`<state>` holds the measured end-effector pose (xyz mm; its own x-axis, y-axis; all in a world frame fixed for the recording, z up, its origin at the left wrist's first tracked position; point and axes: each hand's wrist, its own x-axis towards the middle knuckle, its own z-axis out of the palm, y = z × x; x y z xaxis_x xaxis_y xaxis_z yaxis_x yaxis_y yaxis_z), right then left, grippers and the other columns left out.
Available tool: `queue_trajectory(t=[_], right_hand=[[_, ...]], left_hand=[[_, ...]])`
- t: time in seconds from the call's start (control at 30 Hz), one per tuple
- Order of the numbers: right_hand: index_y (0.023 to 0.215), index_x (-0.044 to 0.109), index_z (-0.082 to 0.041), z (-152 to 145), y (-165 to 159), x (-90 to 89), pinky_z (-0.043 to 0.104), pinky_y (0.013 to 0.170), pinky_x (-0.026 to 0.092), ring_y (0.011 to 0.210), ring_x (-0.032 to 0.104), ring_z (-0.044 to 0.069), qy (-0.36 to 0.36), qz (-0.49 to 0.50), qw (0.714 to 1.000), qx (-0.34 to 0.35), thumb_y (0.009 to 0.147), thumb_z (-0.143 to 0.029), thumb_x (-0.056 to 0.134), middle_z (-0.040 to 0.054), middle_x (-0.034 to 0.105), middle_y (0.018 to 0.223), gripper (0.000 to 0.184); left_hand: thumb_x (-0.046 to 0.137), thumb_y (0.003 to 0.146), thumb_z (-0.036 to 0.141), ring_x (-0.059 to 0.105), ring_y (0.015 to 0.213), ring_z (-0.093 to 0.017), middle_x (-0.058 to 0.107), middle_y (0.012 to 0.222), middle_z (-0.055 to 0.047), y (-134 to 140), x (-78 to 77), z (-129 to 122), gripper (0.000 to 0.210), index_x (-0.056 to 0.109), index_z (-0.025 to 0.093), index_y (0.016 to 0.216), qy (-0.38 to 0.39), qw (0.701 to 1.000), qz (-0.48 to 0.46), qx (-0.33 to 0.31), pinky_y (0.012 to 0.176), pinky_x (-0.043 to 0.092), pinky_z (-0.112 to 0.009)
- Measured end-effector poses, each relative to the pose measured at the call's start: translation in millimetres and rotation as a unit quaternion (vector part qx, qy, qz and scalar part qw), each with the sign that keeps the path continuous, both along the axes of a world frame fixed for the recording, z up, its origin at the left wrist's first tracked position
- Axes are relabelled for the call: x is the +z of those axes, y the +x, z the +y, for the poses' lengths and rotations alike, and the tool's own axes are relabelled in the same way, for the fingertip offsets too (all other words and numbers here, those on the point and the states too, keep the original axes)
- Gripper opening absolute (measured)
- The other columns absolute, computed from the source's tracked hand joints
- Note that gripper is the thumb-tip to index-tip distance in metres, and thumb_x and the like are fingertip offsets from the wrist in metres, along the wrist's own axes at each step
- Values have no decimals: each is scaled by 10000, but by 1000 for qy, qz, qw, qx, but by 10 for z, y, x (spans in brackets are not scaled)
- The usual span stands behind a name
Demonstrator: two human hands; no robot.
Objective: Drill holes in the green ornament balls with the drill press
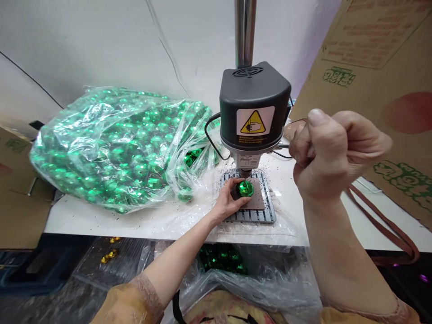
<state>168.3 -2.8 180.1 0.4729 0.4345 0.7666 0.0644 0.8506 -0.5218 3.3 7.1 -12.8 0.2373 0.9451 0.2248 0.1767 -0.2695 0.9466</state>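
My left hand (230,199) grips a shiny green faceted ball (245,189) between thumb and fingers. The ball rests on a flat square plate (258,200) over the slotted metal base (270,211) of a small drill press (255,103). Right above it is the chuck (245,173), with the bit at the top of the ball. On the right, my right hand (329,153) is closed in a fist around the drill press's feed lever (284,146), mostly hidden by the fingers.
A large clear bag (111,148) of green balls lies on the white table (135,220) at left. Below the table edge, an open plastic bag (222,258) holds more green pieces. Cardboard boxes (378,103) stand at both sides. Dark shavings surround the base.
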Motion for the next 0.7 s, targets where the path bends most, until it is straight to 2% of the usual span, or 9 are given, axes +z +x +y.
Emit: queue_trajectory(t=[0.2,0.43,0.63,0.7], right_hand=[[547,227,-150,-73,-23,-108,239,455,208,400,339,2,39,-27,999,10,894,-128,559,-79,311,447,481],[552,202,-144,-55,-47,-179,260,466,192,407,324,12,67,-12,998,-9,873,-118,568,-73,302,454,488],[505,268,-146,-111,-32,-192,283,484,168,413,338,19,22,-24,999,-9,899,-170,591,-72,335,441,511],[492,286,-145,-116,-21,-149,283,496,205,419,332,12,-2,-20,1000,-17,899,-182,608,-73,320,437,520]], left_hand=[[898,728,421,656,1142,-288,671,1175,-86,3,-8,-2,597,619,210,1211,6,1000,8,7,1033,512,-456],[891,739,428,636,1153,-294,663,1183,-85,-7,-16,-5,598,613,222,1228,4,1000,22,6,1054,482,-481],[892,743,440,628,1165,-296,661,1196,-87,-15,-45,4,599,611,227,1228,13,1000,23,10,1067,478,-487],[889,748,437,629,1172,-299,657,1209,-92,-17,-50,9,602,608,226,1237,15,1000,23,7,1068,480,-486]])
